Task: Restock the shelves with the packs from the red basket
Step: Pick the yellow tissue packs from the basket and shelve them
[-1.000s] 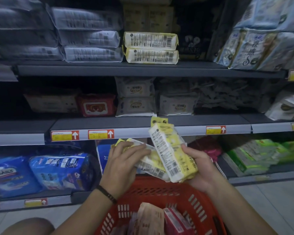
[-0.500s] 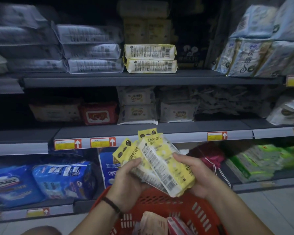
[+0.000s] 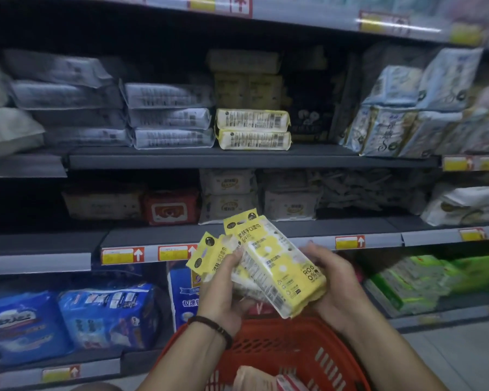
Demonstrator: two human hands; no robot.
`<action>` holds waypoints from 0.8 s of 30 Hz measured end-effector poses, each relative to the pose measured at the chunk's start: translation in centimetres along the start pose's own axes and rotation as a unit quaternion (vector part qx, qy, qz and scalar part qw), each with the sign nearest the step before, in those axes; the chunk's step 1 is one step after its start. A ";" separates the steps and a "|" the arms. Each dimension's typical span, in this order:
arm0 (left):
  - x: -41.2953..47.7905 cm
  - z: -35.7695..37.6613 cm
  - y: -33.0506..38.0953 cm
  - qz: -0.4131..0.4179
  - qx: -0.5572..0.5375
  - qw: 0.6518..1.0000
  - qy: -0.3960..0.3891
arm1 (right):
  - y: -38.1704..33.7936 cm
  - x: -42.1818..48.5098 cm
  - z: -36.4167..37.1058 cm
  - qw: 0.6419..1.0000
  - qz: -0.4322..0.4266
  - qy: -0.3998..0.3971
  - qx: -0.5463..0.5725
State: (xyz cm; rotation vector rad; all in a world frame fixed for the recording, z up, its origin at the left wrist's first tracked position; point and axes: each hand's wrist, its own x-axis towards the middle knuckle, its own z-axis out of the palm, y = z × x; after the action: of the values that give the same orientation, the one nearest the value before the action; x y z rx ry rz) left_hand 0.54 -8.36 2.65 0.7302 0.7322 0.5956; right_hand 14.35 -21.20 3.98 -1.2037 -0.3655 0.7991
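in the lower centre of the frame the left hand (image 3: 223,297) grips the left yellow wipe pack (image 3: 209,256), its hang tab pointing to the upper left. touching it, the right yellow wipe pack (image 3: 283,268) runs from upper left down to lower right, and the right hand (image 3: 335,289) wraps round its lower end. both hover above the red basket (image 3: 266,348). they now reach higher against the price rail (image 3: 384,240) than half a second ago. two stacked yellow packs (image 3: 253,129) lie flat on the upper shelf.

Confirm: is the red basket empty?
No, a beige pack and a pink pack lie inside the red basket at the bottom edge of the view.
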 end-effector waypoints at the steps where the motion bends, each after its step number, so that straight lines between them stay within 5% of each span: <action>1: -0.3 0.5 0.6 0.005 -0.017 1.000 0.003 | -0.3 -0.9 0.2 0.999 -0.023 0.015 0.034; 3: -0.9 1.7 1.7 0.021 -0.048 0.999 0.010 | -0.1 -2.9 1.0 0.993 -0.092 0.049 0.051; 7: -2.0 4.2 3.5 0.064 -0.068 0.996 0.003 | 0.9 -5.8 5.1 0.972 -0.184 0.113 -0.092; 13: -3.2 5.3 8.0 0.233 0.019 0.970 -0.069 | -5.6 -3.2 7.0 0.954 -0.263 0.133 -0.051; 18: -2.5 5.2 13.6 0.392 0.229 0.888 -0.078 | -11.8 -1.0 7.8 0.946 -0.287 0.098 -0.118; 24: -0.2 8.7 20.1 0.495 0.341 0.797 -0.046 | -17.8 4.0 10.7 0.925 -0.325 0.106 -0.164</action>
State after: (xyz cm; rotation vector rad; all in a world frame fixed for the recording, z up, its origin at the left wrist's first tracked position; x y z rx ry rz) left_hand 2.54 0.43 22.59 1.8560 0.4059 1.2534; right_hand 16.53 -13.42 23.56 -1.3490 -0.6915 0.0271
